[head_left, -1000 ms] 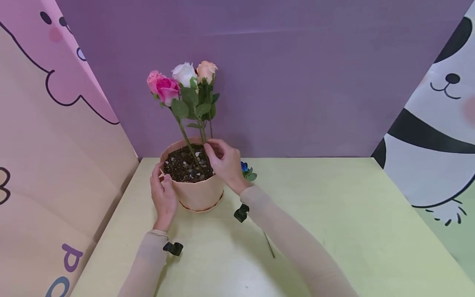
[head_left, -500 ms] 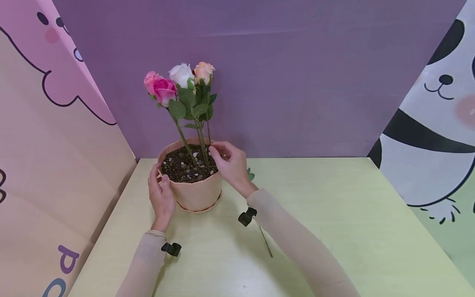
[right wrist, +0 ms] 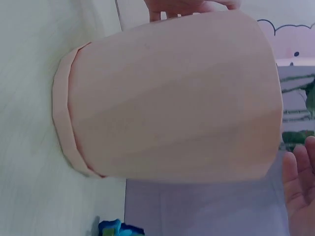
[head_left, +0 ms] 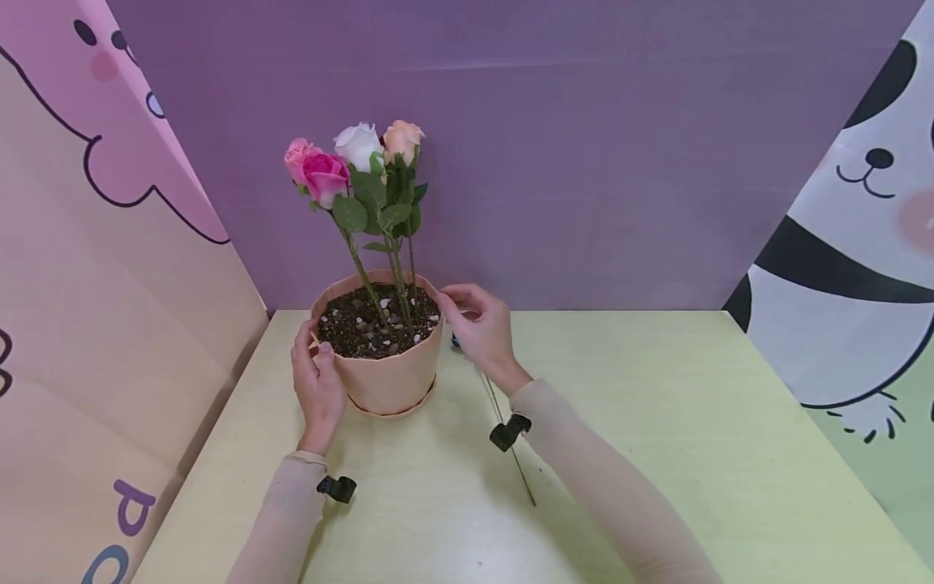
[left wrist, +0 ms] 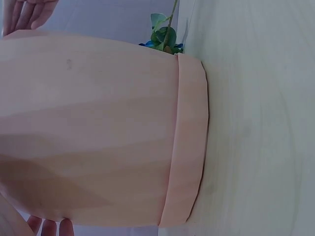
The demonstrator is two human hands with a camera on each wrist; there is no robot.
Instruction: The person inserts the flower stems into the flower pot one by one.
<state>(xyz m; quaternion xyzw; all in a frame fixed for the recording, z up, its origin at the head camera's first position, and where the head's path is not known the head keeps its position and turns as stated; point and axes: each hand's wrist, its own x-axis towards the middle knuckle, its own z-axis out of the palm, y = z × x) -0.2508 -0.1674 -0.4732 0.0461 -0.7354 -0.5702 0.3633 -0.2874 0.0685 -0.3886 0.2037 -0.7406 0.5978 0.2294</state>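
A peach flowerpot (head_left: 387, 381) full of dark soil and pebbles (head_left: 365, 332) stands on its saucer at the left of the table. Pink (head_left: 327, 177), white (head_left: 359, 146) and peach (head_left: 404, 139) roses rise from the soil on green stems. My left hand (head_left: 319, 393) grips the pot's left side, thumb in front; its fingertips also show against the wall in the left wrist view. My right hand (head_left: 485, 328) is at the right rim with loosely bent fingers and nothing seen in them. Beneath it lies a blue flower (right wrist: 120, 228), its head mostly hidden in the head view.
The blue flower's thin stem (head_left: 521, 470) runs toward the front of the pale table (head_left: 657, 422). A purple backdrop (head_left: 584, 162) rises at the table's back edge. Cartoon-printed panels stand on both sides, a panda (head_left: 861, 259) on the right.
My right hand has moved right, away from the stems to the pot's rim, uncovering a thin stem standing in the soil. My left hand has stayed on the pot.
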